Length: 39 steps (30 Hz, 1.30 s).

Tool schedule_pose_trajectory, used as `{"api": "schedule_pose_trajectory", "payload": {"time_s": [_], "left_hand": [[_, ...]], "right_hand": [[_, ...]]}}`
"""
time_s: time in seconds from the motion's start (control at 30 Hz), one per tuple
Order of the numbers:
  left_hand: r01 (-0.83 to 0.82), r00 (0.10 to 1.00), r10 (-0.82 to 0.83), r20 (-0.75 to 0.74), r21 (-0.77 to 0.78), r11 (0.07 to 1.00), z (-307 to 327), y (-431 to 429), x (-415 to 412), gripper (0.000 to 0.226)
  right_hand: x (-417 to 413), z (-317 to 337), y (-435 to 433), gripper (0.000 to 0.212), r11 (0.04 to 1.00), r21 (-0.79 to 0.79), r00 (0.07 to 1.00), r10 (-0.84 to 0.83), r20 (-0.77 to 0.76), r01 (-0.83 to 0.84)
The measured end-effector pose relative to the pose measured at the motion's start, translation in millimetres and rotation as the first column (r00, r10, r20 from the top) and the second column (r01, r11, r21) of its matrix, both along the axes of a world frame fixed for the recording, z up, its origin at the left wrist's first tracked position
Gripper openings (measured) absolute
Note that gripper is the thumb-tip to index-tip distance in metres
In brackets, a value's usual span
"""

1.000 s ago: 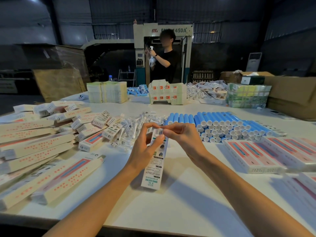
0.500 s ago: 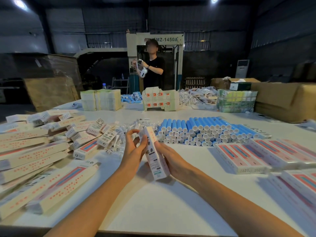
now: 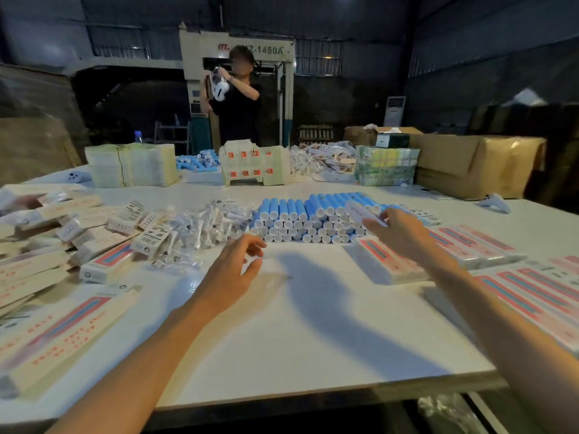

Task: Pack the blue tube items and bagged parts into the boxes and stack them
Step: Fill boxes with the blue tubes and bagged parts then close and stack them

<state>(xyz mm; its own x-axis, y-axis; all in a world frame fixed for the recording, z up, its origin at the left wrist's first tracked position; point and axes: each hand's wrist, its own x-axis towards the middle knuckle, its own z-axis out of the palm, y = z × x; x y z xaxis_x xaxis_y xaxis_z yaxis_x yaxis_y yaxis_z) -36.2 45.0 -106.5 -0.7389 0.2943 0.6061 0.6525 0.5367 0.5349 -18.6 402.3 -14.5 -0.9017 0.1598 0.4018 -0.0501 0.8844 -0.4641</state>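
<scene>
Both your forearms are cut off by the lower edge of the view. Your left hand [image 3: 233, 274] hovers just over the table [image 3: 297, 339], fingers loosely spread, holding nothing. To your left, flat printed cartons [image 3: 62, 327] lie in a loose heap that runs out of view. To your right, rows of closed boxes [image 3: 385, 261] lie side by side, the nearest ones blurred and cropped.

Your right hand [image 3: 402, 234] reaches out over those rows and pinches one end of a white box [image 3: 360, 211], which is smeared by motion so its print cannot be read. The box hangs over the right part of the blue tubes [image 3: 300, 211], stacked in layers with white caps facing you. The bagged parts [image 3: 206, 227] lie in a clear tangled pile just left of the tubes.

At the far edge stand paper stacks [image 3: 131, 166], folded cartons [image 3: 250, 164] and a brown carton [image 3: 476, 164]. Behind them a person [image 3: 239, 114] in black stands before a pale machine [image 3: 266, 50] in a dim, dark-walled hall.
</scene>
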Motion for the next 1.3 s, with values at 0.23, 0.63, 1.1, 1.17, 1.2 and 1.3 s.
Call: {"api": "schedule_pose_trajectory", "payload": {"time_s": [0.23, 0.63, 1.1, 1.17, 1.2, 1.3], "left_hand": [[-0.025, 1.000, 0.023, -0.021, -0.115, 0.993, 3, -3, 1, 0.025], [0.008, 0.981, 0.038, 0.193, -0.234, 0.972, 6, -5, 14, 0.024], [-0.535, 0.699, 0.715, 0.005, -0.661, 0.527, 61, -63, 21, 0.048], [-0.501, 0.503, 0.859, 0.093, -0.779, 0.378, 71, -86, 35, 0.077], [-0.494, 0.415, 0.906, 0.083, -0.816, 0.301, 73, -96, 44, 0.084], [-0.466, 0.313, 0.948, -0.060, -0.879, 0.098, 68, -117, 66, 0.075]], "right_hand": [[-14, -37, 58, 0.048, 0.907, 0.328, 0.936, -0.324, 0.136, 0.266], [-21, -53, 61, 0.040, 0.629, 0.663, 0.885, -0.452, -0.113, 0.406], [-37, -97, -103, 0.019, 0.884, -0.158, 0.885, 0.396, -0.245, -0.440], [-38, -96, -102, 0.021, 0.880, -0.172, 0.887, 0.400, -0.231, -0.442], [-38, -96, -104, 0.021, 0.876, -0.186, 0.887, 0.403, -0.225, -0.445], [-38, -94, -108, 0.021, 0.853, -0.231, 0.879, 0.421, -0.224, -0.467]]}}
